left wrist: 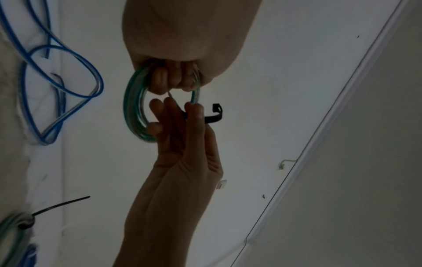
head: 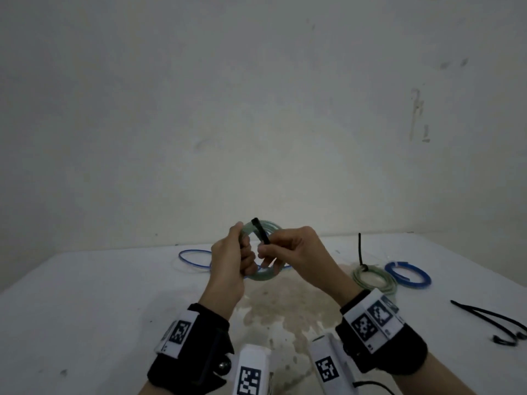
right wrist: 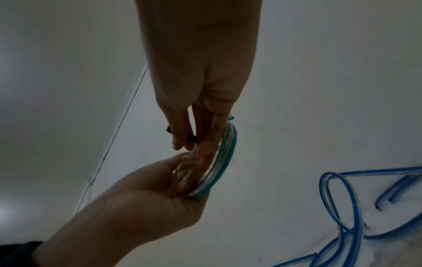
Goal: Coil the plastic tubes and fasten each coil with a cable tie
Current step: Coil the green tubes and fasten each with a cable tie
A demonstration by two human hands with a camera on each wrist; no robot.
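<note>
Above the white table [head: 85,295], my left hand [head: 245,260] grips a coil of pale green tube [head: 265,276], fingers curled round its left side. My right hand [head: 266,252] pinches a black cable tie [head: 261,230] that bends over the coil's top strands. In the left wrist view the coil [left wrist: 134,108] hangs from my curled left hand [left wrist: 173,79], and the right hand's fingertips [left wrist: 194,108] hold the tie [left wrist: 214,115] beside it. In the right wrist view my right hand [right wrist: 187,142] pinches the tie [right wrist: 190,139] against the coil [right wrist: 224,160]. The tie's head is hidden.
A loose blue tube [head: 194,259] lies behind my hands. To the right lie a green coil [head: 373,277] with a black tie [head: 360,249] sticking up, and a blue coil [head: 407,273]. Spare black ties [head: 490,320] lie at the far right. A wall closes the table's far edge.
</note>
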